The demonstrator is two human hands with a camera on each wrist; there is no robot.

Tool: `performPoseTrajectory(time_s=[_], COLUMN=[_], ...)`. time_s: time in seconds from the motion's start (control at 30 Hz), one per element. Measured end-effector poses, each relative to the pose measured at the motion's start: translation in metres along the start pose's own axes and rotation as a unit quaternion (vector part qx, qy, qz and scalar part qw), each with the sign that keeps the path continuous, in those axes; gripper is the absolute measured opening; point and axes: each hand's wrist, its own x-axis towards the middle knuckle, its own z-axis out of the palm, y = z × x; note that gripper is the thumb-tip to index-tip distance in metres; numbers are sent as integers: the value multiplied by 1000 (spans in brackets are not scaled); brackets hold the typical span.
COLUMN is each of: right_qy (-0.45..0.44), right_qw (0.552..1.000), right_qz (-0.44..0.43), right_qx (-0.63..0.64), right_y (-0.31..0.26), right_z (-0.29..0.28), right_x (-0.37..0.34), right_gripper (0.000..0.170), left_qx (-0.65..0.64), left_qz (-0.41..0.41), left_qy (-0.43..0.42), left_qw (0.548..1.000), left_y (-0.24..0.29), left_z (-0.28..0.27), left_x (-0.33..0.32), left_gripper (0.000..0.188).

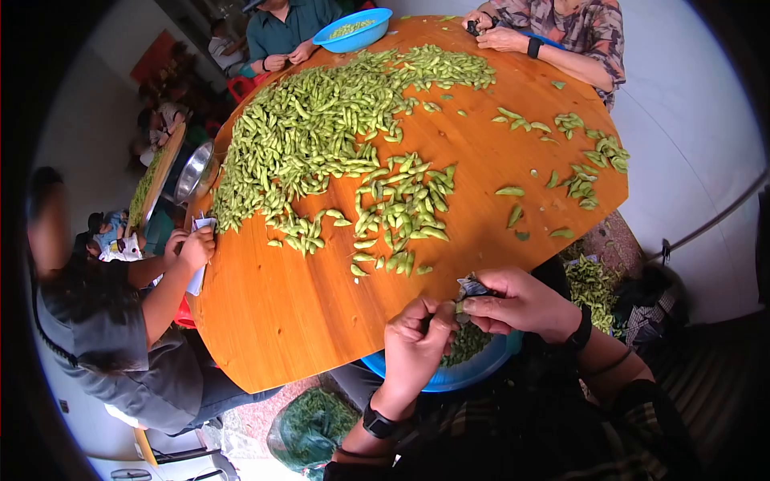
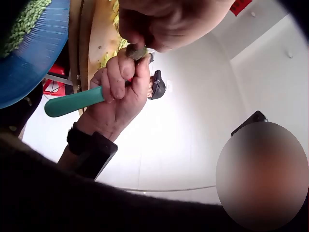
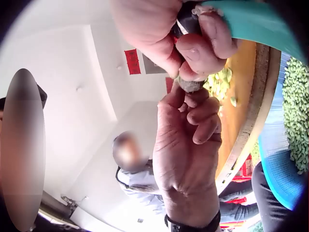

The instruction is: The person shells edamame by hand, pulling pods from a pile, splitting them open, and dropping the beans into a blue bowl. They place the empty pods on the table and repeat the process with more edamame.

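Note:
Above a blue basin [image 1: 481,365] at the table's near edge, both hands meet at a small green pod [image 3: 191,85]. The left hand [image 1: 417,337] pinches it between thumb and fingers, as the right wrist view shows from below. Wrapped round a tool with a teal handle [image 2: 75,102] is the right hand [image 1: 525,305], its thumb and fingertips also at the pod. Shelled green beans [image 3: 297,108] lie in the basin. The tool's working end is mostly hidden by the fingers.
A large heap of pods [image 1: 313,120] covers the far left of the wooden table [image 1: 273,321], with smaller piles at the right. Other people sit round it. A blue bowl [image 1: 353,30] stands at the far edge; a green bag [image 1: 311,429] lies on the floor.

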Motion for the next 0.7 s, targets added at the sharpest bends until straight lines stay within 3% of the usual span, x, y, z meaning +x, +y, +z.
performPoseTrajectory(time_s=[0.17,0.23,0.27,0.33,0.43,0.53,0.63,0.7], right_qy=[-4,59,58,113,177,188,210,225], right_qw=[1000,986,986,950,912,919,934,931], right_qz=[1,-98,-98,-134,-212,-263,-202,-216], right_qx=[6,-120,-120,-257,-304,-226,-208,-188], right_y=[-1,6,7,11,21,26,22,28], right_z=[3,4,3,2,7,18,25,29], right_x=[3,10,10,11,15,19,16,18], right_gripper=[22,23,23,22,22,21,21,20], left_qx=[-37,-96,-153,-201,-264,-256,-245,-260], left_qz=[8,-11,-29,-40,-59,-52,-17,-25], left_qy=[38,56,74,78,88,96,88,75], left_qw=[999,994,985,976,959,960,965,962], left_y=[-3,-4,-4,-6,-6,-8,-9,-10], left_z=[3,2,1,-4,0,5,7,5], left_x=[2,7,10,12,12,14,16,18], left_gripper=[16,12,9,7,6,5,5,6])
